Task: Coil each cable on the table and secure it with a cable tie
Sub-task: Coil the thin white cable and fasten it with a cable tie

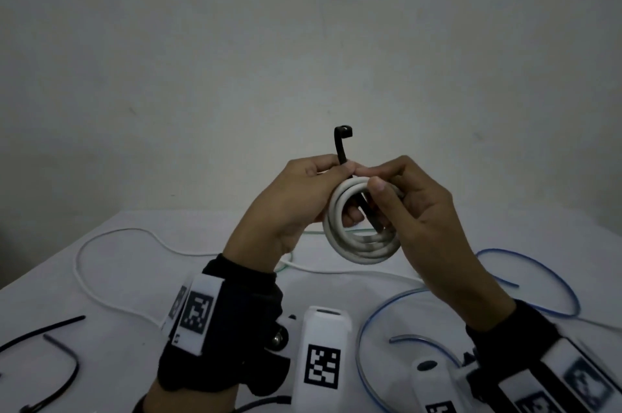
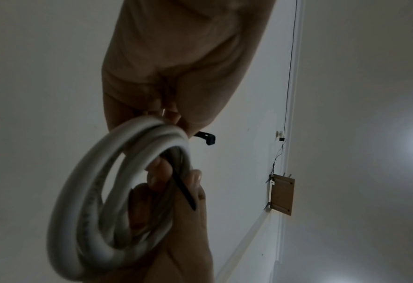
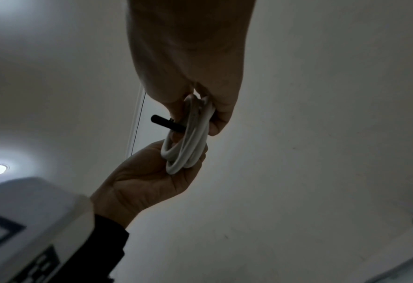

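While the coiled white cable (image 1: 361, 222) is held up above the table (image 1: 141, 281), between both hands and near the middle of the scene, a black cable tie (image 1: 343, 150) runs through its ring: head end sticking up past the top, pointed tail slanting down inside the loop. The left hand (image 1: 299, 200) grips the coil's left side and pins the tie at the top. The right hand (image 1: 420, 207) pinches the coil's upper right, thumb beside the tail and so nearer to it. Bringing tail up to head looks like the next need. No containers show; a loose white cable (image 1: 101, 244), a blue cable (image 1: 545, 264) and spare black ties (image 1: 64, 375) lie on the table below.
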